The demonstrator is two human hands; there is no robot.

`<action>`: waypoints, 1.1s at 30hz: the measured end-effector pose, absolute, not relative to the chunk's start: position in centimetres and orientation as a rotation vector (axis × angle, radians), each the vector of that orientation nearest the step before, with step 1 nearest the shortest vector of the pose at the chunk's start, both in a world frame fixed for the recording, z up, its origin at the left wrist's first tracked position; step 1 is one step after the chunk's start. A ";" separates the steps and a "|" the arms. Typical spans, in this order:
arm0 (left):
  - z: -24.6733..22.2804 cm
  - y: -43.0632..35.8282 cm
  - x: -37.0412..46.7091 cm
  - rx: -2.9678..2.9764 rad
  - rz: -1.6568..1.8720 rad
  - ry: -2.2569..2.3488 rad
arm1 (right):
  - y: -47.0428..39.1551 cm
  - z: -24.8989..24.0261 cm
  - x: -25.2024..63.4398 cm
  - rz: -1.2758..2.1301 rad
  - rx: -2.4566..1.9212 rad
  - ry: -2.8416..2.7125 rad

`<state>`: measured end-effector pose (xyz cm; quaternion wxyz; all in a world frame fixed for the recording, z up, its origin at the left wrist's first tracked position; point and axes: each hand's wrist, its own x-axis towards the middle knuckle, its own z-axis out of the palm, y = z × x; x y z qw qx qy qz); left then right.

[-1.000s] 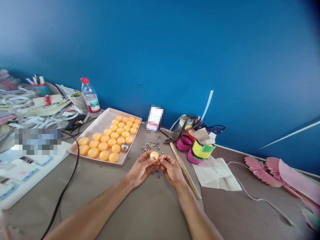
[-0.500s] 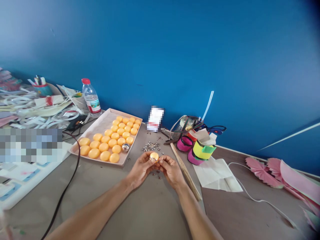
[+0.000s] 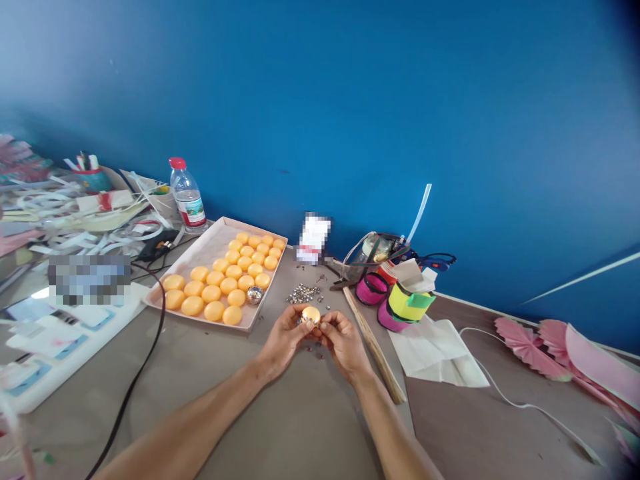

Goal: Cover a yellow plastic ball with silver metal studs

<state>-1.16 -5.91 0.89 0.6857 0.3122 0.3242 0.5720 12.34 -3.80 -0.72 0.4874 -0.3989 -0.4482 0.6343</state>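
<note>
A yellow-orange ball (image 3: 311, 315) is pinched in my left hand (image 3: 287, 337), with some shiny silver bits at its lower side. The fingers of my right hand (image 3: 344, 340) are closed against the ball's right side; anything small between them is too tiny to make out. Just beyond my hands, small silver pieces (image 3: 303, 294) lie in a loose pile on the grey table (image 3: 295, 420). To the left stands a shallow pink tray (image 3: 200, 240) with rows of yellow-orange balls (image 3: 211, 294) and one silver ball (image 3: 255, 295) near its right edge.
Behind the tray stands a bottle (image 3: 188, 197) with a red cap. A bundle of thin sticks (image 3: 375, 347), pink and yellow rolls (image 3: 407, 303) and white paper (image 3: 437, 350) lie right. White strips (image 3: 75, 213) and a dark cable (image 3: 147, 360) are left, folded pink paper (image 3: 535, 347) far right.
The view has shifted slightly, so the table things appear a little farther right. Both hands remain together at the ball, with only slight finger movement.
</note>
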 end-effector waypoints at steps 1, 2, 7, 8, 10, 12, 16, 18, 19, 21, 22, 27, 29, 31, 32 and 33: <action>0.9 -6.0 -1.1 0.701 1.281 0.726 | -3.8 -0.8 12.4 1.530 -0.986 -1.102; 0.8 -6.0 -1.1 0.702 1.281 0.730 | -3.8 -0.8 12.4 1.518 -1.002 -1.112; 0.6 -6.1 -0.9 0.691 1.296 0.731 | -3.8 -0.6 12.1 1.543 -0.994 -1.068; 0.5 -6.0 -0.9 0.673 1.292 0.710 | -3.8 -0.4 12.1 1.571 -0.972 -1.037; 0.5 -5.9 -1.0 0.612 1.268 0.659 | -3.7 -0.2 12.2 1.627 -0.925 -0.984; 0.6 -5.7 -1.1 0.544 1.226 0.622 | -3.3 -0.1 12.7 1.624 -0.925 -0.993; 0.8 -5.5 -1.4 0.466 1.181 0.600 | -2.3 -0.8 14.6 1.240 -1.200 -1.371; 0.9 -5.4 -1.4 0.440 1.190 0.592 | -1.9 -1.2 15.6 0.846 -1.348 -1.625; 0.9 -5.4 -1.5 0.429 1.197 0.586 | -1.8 -1.3 15.9 0.682 -1.393 -1.748; 0.8 -5.4 -1.5 0.415 1.209 0.570 | -1.8 -1.5 16.2 0.422 -1.471 -1.949; 0.8 -5.4 -1.5 0.412 1.210 0.559 | -1.9 -1.5 16.2 0.340 -1.512 -2.028; 0.6 -5.3 -1.6 0.417 1.217 0.535 | -2.5 -1.2 15.5 0.219 -1.615 -2.208; 0.7 -5.3 -1.5 0.419 1.220 0.552 | -2.7 -1.0 15.1 0.238 -1.583 -2.246; 0.9 -5.3 -1.5 0.417 1.218 0.579 | -3.0 -0.8 14.7 0.259 -1.543 -2.293; 1.0 -5.3 -1.4 0.418 1.214 0.592 | -3.1 -0.8 14.5 0.262 -1.532 -2.313; 1.0 -5.3 -1.4 0.420 1.211 0.605 | -3.2 -0.7 14.3 0.263 -1.527 -2.328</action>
